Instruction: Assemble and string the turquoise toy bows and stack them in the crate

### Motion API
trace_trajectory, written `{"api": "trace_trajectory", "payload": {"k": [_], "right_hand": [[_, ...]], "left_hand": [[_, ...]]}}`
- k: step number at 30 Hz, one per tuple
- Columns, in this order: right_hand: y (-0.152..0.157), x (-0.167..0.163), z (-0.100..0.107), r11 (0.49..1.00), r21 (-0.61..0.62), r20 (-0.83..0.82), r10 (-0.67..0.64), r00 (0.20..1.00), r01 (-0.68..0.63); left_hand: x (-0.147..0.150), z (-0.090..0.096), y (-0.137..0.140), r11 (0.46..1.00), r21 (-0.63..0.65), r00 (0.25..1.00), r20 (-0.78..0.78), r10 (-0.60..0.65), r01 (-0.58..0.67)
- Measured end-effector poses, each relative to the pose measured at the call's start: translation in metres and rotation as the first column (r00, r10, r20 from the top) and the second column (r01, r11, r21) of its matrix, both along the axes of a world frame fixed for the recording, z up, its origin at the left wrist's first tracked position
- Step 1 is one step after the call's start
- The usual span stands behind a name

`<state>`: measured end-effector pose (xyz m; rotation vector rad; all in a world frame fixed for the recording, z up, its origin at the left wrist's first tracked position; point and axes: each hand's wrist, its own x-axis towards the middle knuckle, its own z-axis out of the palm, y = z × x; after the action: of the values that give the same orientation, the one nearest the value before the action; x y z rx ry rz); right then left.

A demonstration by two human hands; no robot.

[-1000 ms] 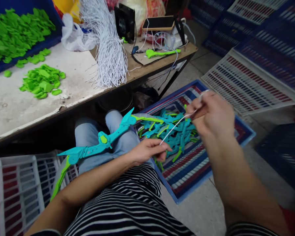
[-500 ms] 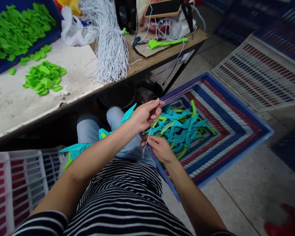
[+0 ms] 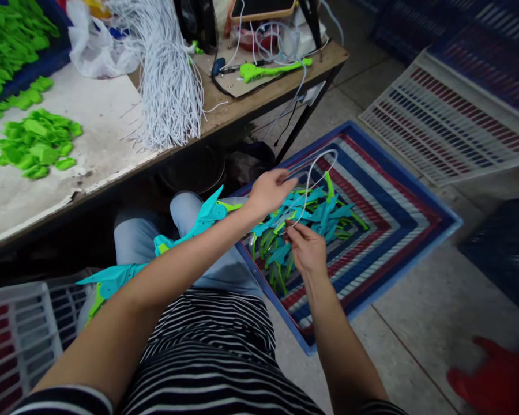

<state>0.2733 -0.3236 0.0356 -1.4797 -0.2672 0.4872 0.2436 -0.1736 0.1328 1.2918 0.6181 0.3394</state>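
A thin white cord [image 3: 308, 183] rises in a loop above the heaped parts and comes back towards my hands. My right hand [image 3: 308, 248] is closed, pinching the cord between thumb and fingers. Just above and to the left, my left hand [image 3: 271, 190] is curled shut at the cord's other side; its fingertips are partly hidden. Under both hands lies a heap of teal and lime-green plastic parts [image 3: 324, 213]. Similar teal pieces [image 3: 210, 212] rest across my thighs, partly behind my left forearm.
The heap sits in a striped blue-rimmed basket [image 3: 415, 230]. On the table [image 3: 99, 109] are a bundle of white cords [image 3: 168, 86], green pieces [image 3: 38, 141], a plastic bag [image 3: 97, 49] and a green tool-like part [image 3: 272, 69]. White crates [image 3: 454, 115] stand right; something red [image 3: 493, 374] lies lower right.
The cord, stretched between my hands before, now forms a wide loop above the heap. Both hands have moved right over the basket, and the view has shifted right.
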Motion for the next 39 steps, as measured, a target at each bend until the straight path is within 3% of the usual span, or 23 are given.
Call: {"api": "trace_trajectory", "payload": {"k": [2, 4, 6, 9, 15, 19, 30, 39], "right_hand": [[0.004, 0.015, -0.007, 0.988, 0.015, 0.09, -0.153, 0.984, 0.152], [0.009, 0.025, -0.015, 0.975, -0.008, 0.215, -0.214, 0.953, 0.221], [0.013, 0.031, -0.026, 0.972, -0.053, 0.347, -0.199, 0.917, 0.231], [0.018, 0.033, -0.041, 0.969, -0.127, 0.52, -0.118, 0.846, 0.213], [0.022, 0.036, -0.05, 0.939, -0.248, 0.773, 0.042, 0.633, 0.24], [0.02, 0.04, -0.052, 0.925, -0.292, 0.827, 0.116, 0.55, 0.243], [0.022, 0.041, -0.057, 0.934, -0.284, 0.852, 0.142, 0.504, 0.217], [0.023, 0.042, -0.06, 0.935, -0.283, 0.83, 0.127, 0.543, 0.213]], "left_hand": [[-0.014, -0.033, -0.011, 0.999, -0.046, 0.997, -0.074, 0.017, -0.02], [-0.028, -0.065, -0.021, 0.966, -0.259, 0.976, -0.214, -0.036, -0.021], [-0.036, -0.09, -0.027, 0.891, -0.447, 0.943, -0.323, -0.076, -0.081], [-0.032, -0.11, -0.03, 0.844, -0.524, 0.937, -0.34, -0.08, -0.118], [-0.014, -0.116, -0.025, 0.799, -0.594, 0.96, -0.266, -0.083, -0.095], [-0.013, -0.121, -0.024, 0.781, -0.619, 0.968, -0.237, -0.086, -0.082], [-0.006, -0.134, -0.025, 0.775, -0.632, 0.976, -0.173, -0.135, -0.005], [-0.003, -0.139, -0.027, 0.798, -0.602, 0.978, -0.149, -0.145, 0.027]]}}
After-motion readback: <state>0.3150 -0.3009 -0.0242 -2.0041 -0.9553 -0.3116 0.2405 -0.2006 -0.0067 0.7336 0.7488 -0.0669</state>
